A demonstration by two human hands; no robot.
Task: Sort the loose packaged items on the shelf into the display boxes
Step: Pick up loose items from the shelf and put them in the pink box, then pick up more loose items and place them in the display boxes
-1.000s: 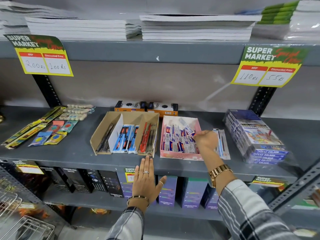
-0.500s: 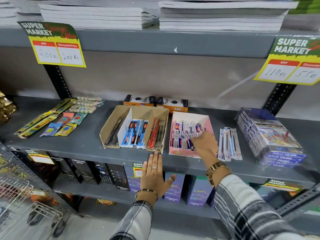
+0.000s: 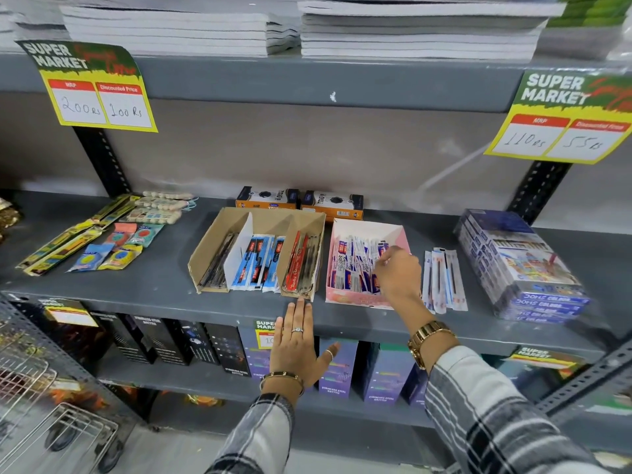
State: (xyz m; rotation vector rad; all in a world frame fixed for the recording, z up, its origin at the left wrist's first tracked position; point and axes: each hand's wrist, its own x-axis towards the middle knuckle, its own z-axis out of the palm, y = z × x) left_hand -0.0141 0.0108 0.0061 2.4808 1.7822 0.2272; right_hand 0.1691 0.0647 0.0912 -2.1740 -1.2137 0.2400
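We're looking down at the grey shelf (image 3: 143, 289), and the right hand (image 3: 398, 275) is reaching into the pink display box (image 3: 355, 299), fingers curled down among the blue-and-white packets (image 3: 352, 265) standing inside it. We can't tell whether it is actually gripping a packet or only touching the tops. Just to the right of that box, a few loose pen packets (image 3: 444, 282) are lying flat on the shelf, close beside the wrist with its gold watch (image 3: 427, 336).

The left hand (image 3: 297, 343) is spread flat and empty against the shelf's front edge, fingertips just touching the near corner of the brown cardboard display box (image 3: 219, 241). That box is showing three compartments: dark pens on the left, blue packets (image 3: 256, 265) in the middle, red packets (image 3: 299, 265) on the right.

Further left, more loose packaged items (image 3: 99, 241) are lying scattered on the shelf, well apart from both boxes. At the far right, a wrapped stack of colour boxes (image 3: 519, 265) is sitting.
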